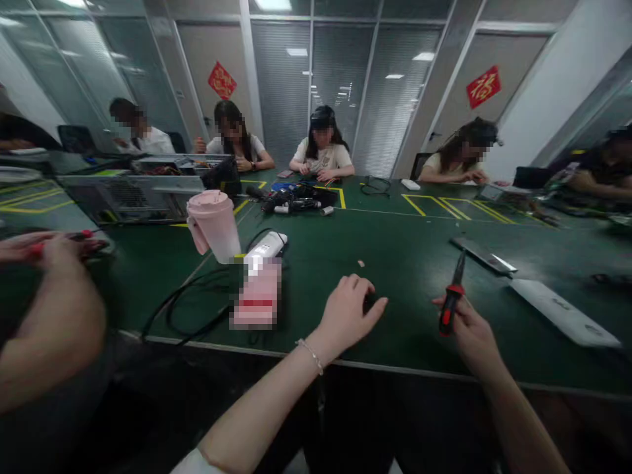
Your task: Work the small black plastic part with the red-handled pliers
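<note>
My left hand (348, 308) rests on the green table (405, 257), fingers curled around a small dark object (371, 303) that I cannot make out. My right hand (469, 329) grips a red-and-black screwdriver (453, 297) by its handle, tip pointing up and away. A tiny pale piece (361, 263) lies on the mat just beyond my left hand.
A pink cup (213, 226), a white power strip (265, 248) with black cable and a pink blurred item stand to the left. White flat parts (563, 311) lie at right. A co-worker's arm (49, 316) is at far left. Several people sit around the far side.
</note>
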A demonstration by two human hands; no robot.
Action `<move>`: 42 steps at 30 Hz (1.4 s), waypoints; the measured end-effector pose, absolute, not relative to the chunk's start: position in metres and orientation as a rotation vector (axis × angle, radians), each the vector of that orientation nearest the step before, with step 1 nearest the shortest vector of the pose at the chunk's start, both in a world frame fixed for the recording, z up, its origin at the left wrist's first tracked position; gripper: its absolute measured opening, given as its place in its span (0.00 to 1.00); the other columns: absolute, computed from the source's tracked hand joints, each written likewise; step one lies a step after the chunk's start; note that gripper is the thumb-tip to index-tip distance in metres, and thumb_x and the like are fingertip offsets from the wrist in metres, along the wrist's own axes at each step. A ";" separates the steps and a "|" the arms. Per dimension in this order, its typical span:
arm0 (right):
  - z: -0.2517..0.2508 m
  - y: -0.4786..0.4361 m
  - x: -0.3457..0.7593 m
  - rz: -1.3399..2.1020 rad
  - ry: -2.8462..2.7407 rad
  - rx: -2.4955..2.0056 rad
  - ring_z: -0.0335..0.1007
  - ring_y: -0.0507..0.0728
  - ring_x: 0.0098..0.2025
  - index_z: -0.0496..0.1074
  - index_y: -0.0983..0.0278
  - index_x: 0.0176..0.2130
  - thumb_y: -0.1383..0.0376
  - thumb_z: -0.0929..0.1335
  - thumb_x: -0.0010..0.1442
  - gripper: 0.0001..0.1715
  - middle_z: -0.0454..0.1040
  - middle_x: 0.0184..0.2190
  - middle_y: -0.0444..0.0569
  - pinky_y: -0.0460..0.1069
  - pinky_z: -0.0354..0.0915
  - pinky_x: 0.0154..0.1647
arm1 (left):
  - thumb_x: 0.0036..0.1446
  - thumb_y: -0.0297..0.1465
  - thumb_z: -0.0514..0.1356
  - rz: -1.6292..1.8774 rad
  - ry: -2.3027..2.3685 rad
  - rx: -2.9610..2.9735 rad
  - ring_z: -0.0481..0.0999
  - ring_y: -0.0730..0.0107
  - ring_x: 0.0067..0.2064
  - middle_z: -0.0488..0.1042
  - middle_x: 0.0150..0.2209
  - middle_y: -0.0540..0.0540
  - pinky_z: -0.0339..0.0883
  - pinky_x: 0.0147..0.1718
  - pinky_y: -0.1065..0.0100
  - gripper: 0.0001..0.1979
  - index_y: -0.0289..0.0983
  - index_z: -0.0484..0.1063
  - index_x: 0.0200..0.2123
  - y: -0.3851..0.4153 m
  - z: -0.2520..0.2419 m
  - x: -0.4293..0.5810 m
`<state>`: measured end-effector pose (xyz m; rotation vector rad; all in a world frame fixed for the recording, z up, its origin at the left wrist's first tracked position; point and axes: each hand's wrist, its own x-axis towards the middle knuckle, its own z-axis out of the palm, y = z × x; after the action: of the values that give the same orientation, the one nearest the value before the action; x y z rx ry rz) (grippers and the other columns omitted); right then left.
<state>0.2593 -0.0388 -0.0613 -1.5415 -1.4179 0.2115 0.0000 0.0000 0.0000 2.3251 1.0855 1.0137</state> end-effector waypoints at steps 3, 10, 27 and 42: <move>-0.053 -0.047 0.223 0.198 -1.500 -1.467 0.64 0.58 0.46 0.73 0.60 0.35 0.60 0.61 0.53 0.14 0.68 0.41 0.50 0.51 0.61 0.46 | 0.60 0.44 0.45 0.851 0.974 2.248 0.70 0.66 0.34 0.70 0.33 0.47 0.64 0.32 0.66 0.18 0.37 0.65 0.37 -0.026 -0.007 0.024; -0.046 -0.051 0.172 0.096 -1.629 -1.345 0.65 0.55 0.34 0.72 0.62 0.32 0.64 0.59 0.56 0.14 0.66 0.32 0.49 0.49 0.63 0.33 | 0.62 0.37 0.41 0.915 1.002 1.902 0.72 0.60 0.40 0.71 0.41 0.38 0.65 0.39 0.63 0.18 0.33 0.61 0.47 -0.052 -0.026 0.051; -0.058 -0.050 0.144 0.076 -1.652 -1.342 0.66 0.56 0.36 0.71 0.62 0.28 0.65 0.59 0.55 0.13 0.68 0.33 0.51 0.48 0.63 0.34 | 0.62 0.36 0.41 0.877 1.115 1.957 0.74 0.58 0.35 0.73 0.36 0.37 0.67 0.33 0.62 0.17 0.32 0.64 0.41 -0.048 -0.031 0.029; -0.062 -0.055 0.146 0.024 -1.680 -1.288 0.66 0.58 0.47 0.69 0.62 0.42 0.65 0.58 0.58 0.15 0.67 0.45 0.55 0.53 0.64 0.45 | 0.62 0.36 0.43 0.901 0.932 1.909 0.73 0.59 0.40 0.72 0.39 0.38 0.65 0.38 0.63 0.16 0.33 0.61 0.45 -0.048 -0.029 0.015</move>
<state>0.1456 -0.0546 -0.0621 -1.2885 -1.6795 0.0244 0.0151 -0.0483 -0.0286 1.9086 0.9322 0.9010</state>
